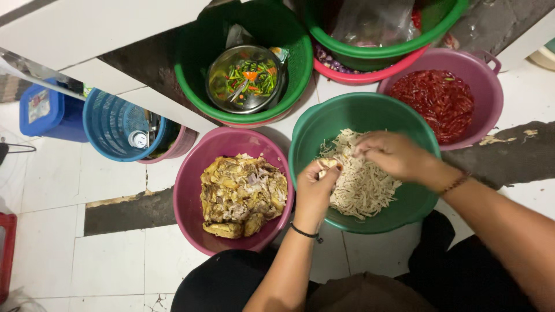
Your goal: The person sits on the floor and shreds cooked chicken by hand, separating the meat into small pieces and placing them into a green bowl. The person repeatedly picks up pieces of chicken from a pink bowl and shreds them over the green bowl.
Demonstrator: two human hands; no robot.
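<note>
A green basin (425, 199) in front of me holds a pile of pale shredded chicken (361, 185). My left hand (315, 193) grips a piece of chicken at the basin's left rim. Fingers of my right hand (393, 155) pinch at that same piece from above the shreds. To the left stands a purple basin (188, 190) with yellow-brown cooked chicken pieces and bones (243, 195).
At the back, a green tub (191, 75) holds a metal bowl of green and red chillies (245, 78). A purple basin of red chillies (440, 101) sits at the right. A blue basket (110, 124) and blue box (49, 112) stand left. White floor tiles surround them.
</note>
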